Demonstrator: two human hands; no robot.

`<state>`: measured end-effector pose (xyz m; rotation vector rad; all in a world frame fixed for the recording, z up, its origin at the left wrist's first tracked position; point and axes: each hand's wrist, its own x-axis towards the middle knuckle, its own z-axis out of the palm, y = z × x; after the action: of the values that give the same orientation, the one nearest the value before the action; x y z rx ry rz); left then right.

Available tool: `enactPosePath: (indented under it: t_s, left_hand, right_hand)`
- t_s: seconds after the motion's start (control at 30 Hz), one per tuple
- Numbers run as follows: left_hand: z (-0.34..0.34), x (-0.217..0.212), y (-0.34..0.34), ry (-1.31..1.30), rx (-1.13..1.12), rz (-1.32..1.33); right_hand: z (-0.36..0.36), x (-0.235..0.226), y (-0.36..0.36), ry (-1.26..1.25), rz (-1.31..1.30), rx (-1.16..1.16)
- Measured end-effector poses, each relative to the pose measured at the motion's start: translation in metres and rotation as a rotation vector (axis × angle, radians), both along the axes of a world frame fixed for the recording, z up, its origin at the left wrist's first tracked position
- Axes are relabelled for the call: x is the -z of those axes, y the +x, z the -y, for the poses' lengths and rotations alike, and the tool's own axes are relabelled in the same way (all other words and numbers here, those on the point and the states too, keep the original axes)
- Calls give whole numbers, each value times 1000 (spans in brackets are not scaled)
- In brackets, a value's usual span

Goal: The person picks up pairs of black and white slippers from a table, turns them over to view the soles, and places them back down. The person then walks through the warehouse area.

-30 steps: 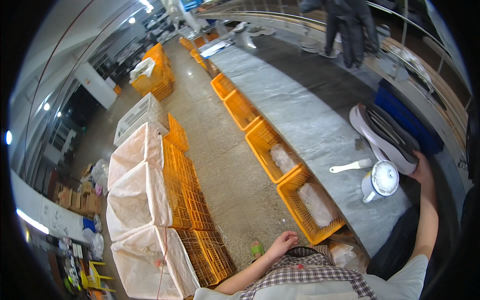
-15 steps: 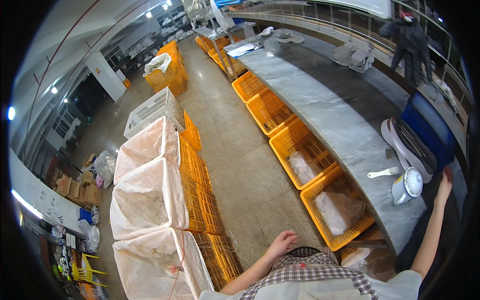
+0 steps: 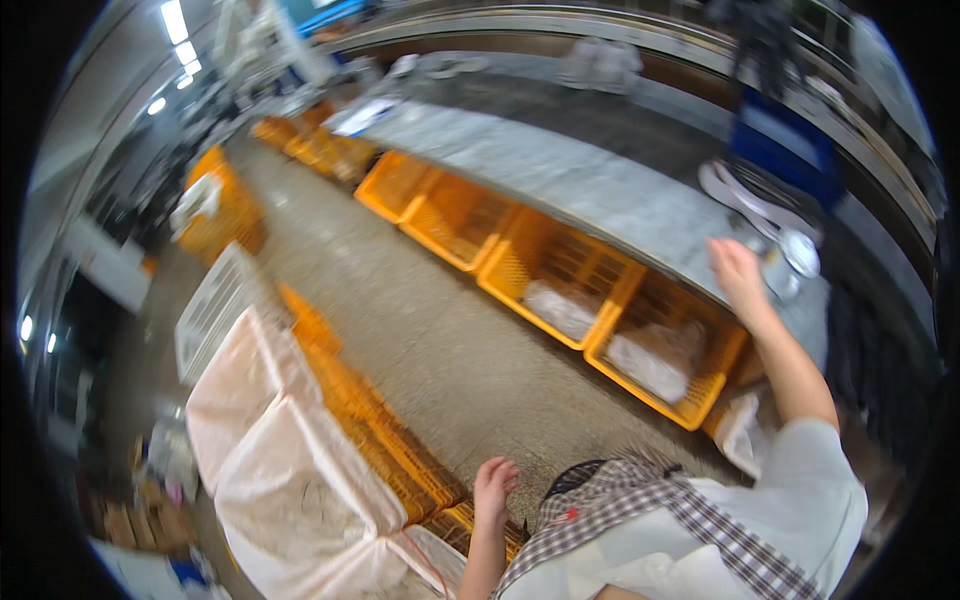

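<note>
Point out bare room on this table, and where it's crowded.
The grey table shows a long bare stretch between the white papers and the shoe soles, above the orange crates. Its right end is crowded: soles, lidded mug and blue bin stand close, with the right hand just left of the mug.

Strip lights (image 3: 174,20) glow at the upper left, a brownish floor (image 3: 410,320) spans the middle, and a long grey table (image 3: 560,172) stretches toward the right.
</note>
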<state>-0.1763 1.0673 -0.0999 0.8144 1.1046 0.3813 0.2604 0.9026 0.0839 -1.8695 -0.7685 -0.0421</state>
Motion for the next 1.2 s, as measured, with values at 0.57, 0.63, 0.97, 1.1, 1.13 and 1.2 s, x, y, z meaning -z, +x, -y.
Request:
enactPosePath:
  t_s: [0.57, 0.63, 0.97, 1.1, 1.13, 1.2]
  left_hand:
    - [-143, 8, 88, -138, -253, -100]
    - [-171, 3, 124, -145, -223, -147]
    - [-296, 6, 238, -307, -62, -400]
    - [-322, 8, 254, -348, -57, -405]
    - [-329, 9, 256, -362, -56, -413]
    - [-340, 12, 258, -342, -57, -397]
  right_hand:
    - [-279, 98, 311, 503, -648, 286]
    - [-308, 112, 383, 492, -728, 375]
    - [-409, 144, 603, 661, -828, 562]
    - [-429, 156, 643, 736, -790, 566]
    - [-433, 158, 652, 769, -736, 557]
    - [-439, 158, 663, 807, -641, 607]
